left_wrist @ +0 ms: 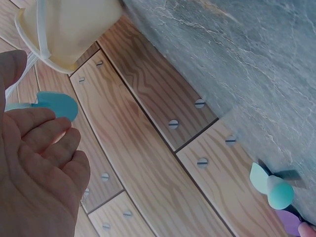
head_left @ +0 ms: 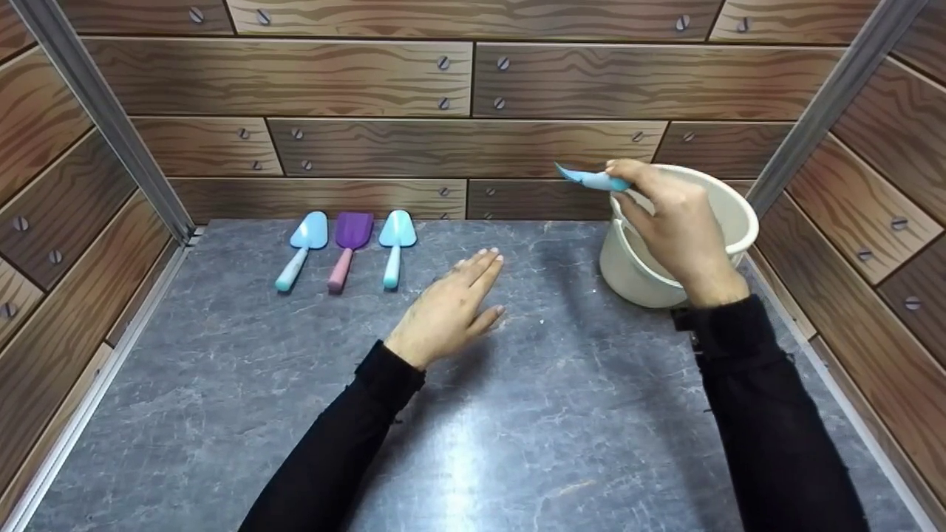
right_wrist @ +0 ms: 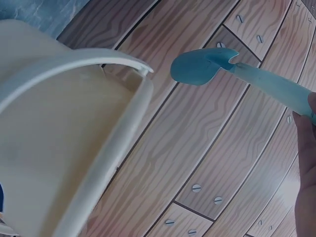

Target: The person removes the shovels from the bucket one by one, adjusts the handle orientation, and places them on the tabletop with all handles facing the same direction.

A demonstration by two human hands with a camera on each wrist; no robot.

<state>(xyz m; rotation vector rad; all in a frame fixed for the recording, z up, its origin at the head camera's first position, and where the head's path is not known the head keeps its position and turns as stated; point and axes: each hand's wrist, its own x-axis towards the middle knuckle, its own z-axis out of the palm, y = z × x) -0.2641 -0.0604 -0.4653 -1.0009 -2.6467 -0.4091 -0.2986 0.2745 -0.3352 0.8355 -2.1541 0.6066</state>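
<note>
My right hand (head_left: 676, 222) pinches the handle end of a small light-blue shovel (head_left: 591, 179), held up over the left rim of a white bucket (head_left: 641, 270). The blade points left. In the right wrist view the shovel's blade (right_wrist: 197, 66) hangs beside the bucket's rim and handle (right_wrist: 74, 58). My left hand (head_left: 447, 310) is held above the table with straight fingers together and holds nothing. To its left lie a light-blue shovel (head_left: 397, 230), a purple shovel with a pink handle (head_left: 354, 230) and another light-blue shovel (head_left: 310, 230).
The grey marbled table (head_left: 295, 414) is bounded by wood-patterned walls (head_left: 369, 77) at the back and both sides. Grey metal posts (head_left: 111, 111) stand at the corners. The bucket is near the back right corner.
</note>
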